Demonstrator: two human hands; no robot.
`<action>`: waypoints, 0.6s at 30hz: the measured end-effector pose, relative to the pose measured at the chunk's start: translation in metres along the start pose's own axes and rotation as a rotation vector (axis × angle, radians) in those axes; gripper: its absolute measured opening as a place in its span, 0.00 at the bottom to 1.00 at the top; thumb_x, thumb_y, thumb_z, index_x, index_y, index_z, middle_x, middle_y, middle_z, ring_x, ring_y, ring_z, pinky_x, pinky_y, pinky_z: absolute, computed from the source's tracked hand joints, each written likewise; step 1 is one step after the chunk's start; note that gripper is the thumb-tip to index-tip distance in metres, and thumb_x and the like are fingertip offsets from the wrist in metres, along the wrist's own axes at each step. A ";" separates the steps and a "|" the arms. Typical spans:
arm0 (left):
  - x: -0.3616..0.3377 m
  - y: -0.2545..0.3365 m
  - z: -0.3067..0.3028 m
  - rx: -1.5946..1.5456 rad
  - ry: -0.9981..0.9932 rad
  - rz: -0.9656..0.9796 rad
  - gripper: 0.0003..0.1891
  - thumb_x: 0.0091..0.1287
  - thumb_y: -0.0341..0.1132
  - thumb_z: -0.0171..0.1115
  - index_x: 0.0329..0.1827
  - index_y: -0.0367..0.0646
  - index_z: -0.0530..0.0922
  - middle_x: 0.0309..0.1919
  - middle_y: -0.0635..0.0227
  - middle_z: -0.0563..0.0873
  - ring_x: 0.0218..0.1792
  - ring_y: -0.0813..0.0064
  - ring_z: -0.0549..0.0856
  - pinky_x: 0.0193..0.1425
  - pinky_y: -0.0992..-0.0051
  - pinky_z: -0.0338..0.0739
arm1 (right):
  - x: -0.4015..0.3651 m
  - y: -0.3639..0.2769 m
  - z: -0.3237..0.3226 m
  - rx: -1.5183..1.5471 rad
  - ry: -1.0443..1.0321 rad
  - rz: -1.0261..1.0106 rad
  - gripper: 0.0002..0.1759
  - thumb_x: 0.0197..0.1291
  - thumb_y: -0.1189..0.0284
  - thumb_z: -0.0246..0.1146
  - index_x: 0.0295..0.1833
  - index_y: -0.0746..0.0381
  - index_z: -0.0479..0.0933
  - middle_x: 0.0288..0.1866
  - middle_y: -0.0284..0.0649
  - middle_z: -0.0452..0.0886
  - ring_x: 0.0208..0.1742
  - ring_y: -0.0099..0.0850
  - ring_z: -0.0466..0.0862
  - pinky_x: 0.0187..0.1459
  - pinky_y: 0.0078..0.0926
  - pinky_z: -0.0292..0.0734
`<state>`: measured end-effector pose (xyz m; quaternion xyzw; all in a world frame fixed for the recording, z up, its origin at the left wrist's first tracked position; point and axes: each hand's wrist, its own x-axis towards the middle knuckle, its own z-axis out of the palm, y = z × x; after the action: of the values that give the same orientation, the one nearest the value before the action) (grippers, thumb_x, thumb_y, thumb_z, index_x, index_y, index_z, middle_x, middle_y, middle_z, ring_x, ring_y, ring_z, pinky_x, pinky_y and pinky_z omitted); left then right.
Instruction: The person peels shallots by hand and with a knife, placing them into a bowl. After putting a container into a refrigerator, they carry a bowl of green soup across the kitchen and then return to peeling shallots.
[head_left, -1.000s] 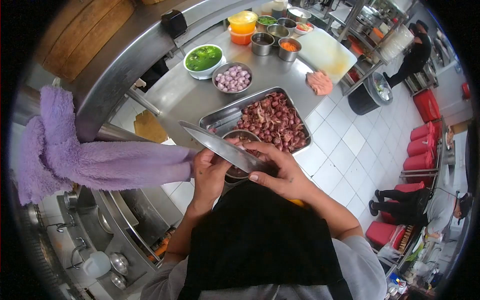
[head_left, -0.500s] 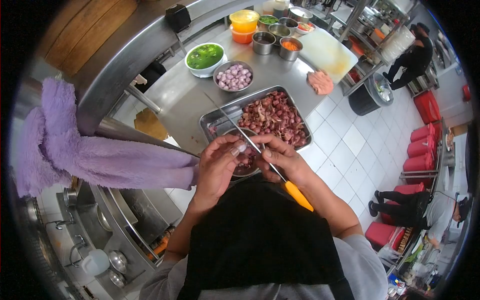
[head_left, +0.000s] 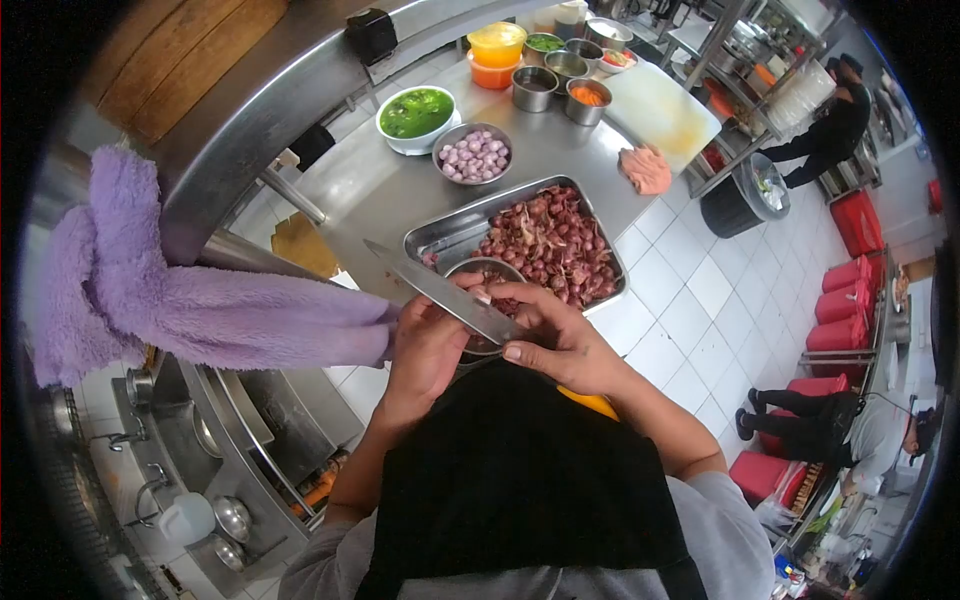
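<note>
Black apron (head_left: 520, 470), 2 black straps (head_left: 690, 586), grey shirt (head_left: 735, 555), short sleeves (head_left: 712, 500), bare forearms (head_left: 660, 418)

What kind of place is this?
Probably a restaurant kitchen: the right hand holds a big knife, small red onions are piled in a metal tray, and there's a big steel counter.

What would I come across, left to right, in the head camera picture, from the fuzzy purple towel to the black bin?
Purple towel → left hand → right hand → pinkish cloth → black bin.
</note>
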<state>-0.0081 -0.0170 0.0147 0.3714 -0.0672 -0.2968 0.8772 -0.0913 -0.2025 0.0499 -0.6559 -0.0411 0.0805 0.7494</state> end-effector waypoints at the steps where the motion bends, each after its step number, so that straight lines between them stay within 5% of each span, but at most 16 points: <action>1: -0.001 0.001 0.001 -0.005 0.000 -0.007 0.17 0.68 0.23 0.61 0.60 0.31 0.76 0.48 0.60 0.85 0.52 0.70 0.84 0.61 0.68 0.77 | 0.000 -0.001 0.000 -0.051 -0.013 -0.025 0.32 0.65 0.73 0.67 0.72 0.60 0.64 0.38 0.30 0.74 0.39 0.18 0.73 0.43 0.19 0.69; 8: -0.002 -0.001 -0.005 0.033 0.011 -0.014 0.17 0.68 0.24 0.61 0.59 0.32 0.77 0.47 0.60 0.85 0.46 0.71 0.83 0.51 0.70 0.78 | 0.002 0.004 0.001 -0.042 -0.024 -0.049 0.28 0.67 0.73 0.65 0.71 0.60 0.67 0.44 0.33 0.78 0.44 0.19 0.76 0.48 0.21 0.73; 13: 0.002 -0.002 -0.005 -0.013 -0.061 -0.084 0.16 0.69 0.25 0.61 0.59 0.34 0.76 0.46 0.61 0.85 0.42 0.72 0.82 0.44 0.73 0.75 | 0.002 0.013 -0.014 0.255 0.015 0.117 0.27 0.69 0.70 0.64 0.71 0.61 0.68 0.44 0.31 0.80 0.43 0.17 0.76 0.45 0.18 0.71; 15: 0.000 -0.002 -0.004 -0.005 -0.026 -0.062 0.15 0.69 0.25 0.61 0.58 0.34 0.75 0.46 0.61 0.85 0.42 0.72 0.82 0.45 0.73 0.75 | 0.002 0.013 -0.015 0.283 0.049 0.081 0.27 0.69 0.69 0.63 0.71 0.60 0.68 0.43 0.30 0.79 0.42 0.16 0.74 0.43 0.17 0.69; 18: 0.001 -0.003 -0.010 -0.011 -0.012 -0.046 0.14 0.69 0.26 0.61 0.56 0.36 0.75 0.47 0.61 0.84 0.44 0.72 0.82 0.46 0.72 0.75 | 0.001 0.007 -0.013 0.149 0.097 0.055 0.28 0.70 0.63 0.61 0.72 0.58 0.66 0.29 0.27 0.69 0.29 0.17 0.70 0.30 0.16 0.63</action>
<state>-0.0055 -0.0129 0.0060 0.3661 -0.0621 -0.3193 0.8719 -0.0888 -0.2138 0.0411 -0.6023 0.0193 0.0719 0.7948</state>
